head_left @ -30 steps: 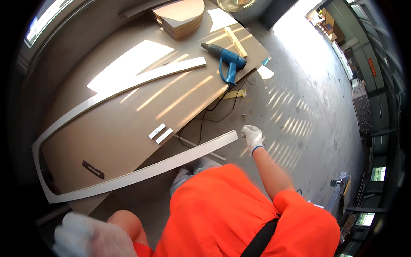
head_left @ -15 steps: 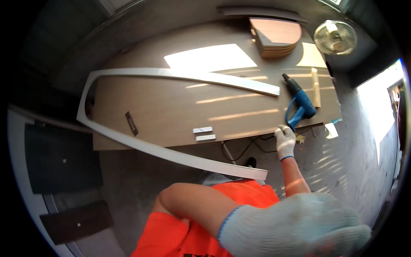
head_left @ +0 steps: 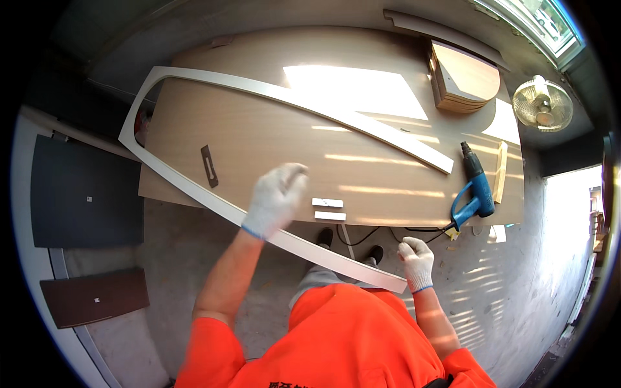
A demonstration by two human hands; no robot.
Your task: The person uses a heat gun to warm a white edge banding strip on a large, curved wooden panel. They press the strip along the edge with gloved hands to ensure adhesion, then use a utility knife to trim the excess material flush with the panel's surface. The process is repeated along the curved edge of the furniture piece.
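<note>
A long white strip (head_left: 213, 197), bent into a narrow loop with its two ends apart, lies partly on the table and reaches past its near edge toward my body. My left hand (head_left: 277, 197), in a white knit glove, is over the strip's near arm; its curled fingers are smeared by motion. At the right, my gloved right hand (head_left: 417, 262) is closed beside the strip's near end, its fingers bent inward; whatever they may hold does not show. A blue heat gun (head_left: 477, 194) lies beyond that hand, near the table's right edge.
Two small white blocks (head_left: 328, 209) and a dark slotted metal plate (head_left: 209, 166) lie on the wooden table (head_left: 259, 142). Stacked rounded boards (head_left: 466, 77) stand far right, near a fan (head_left: 542, 105). A wooden stick (head_left: 500, 172) lies beside the heat gun. A black cord (head_left: 417, 229) hangs by the near edge.
My left hand has moved from the lower right across to the left, over the strip. My right hand has come nearer my body, away from the heat gun. The whole view has shifted.
</note>
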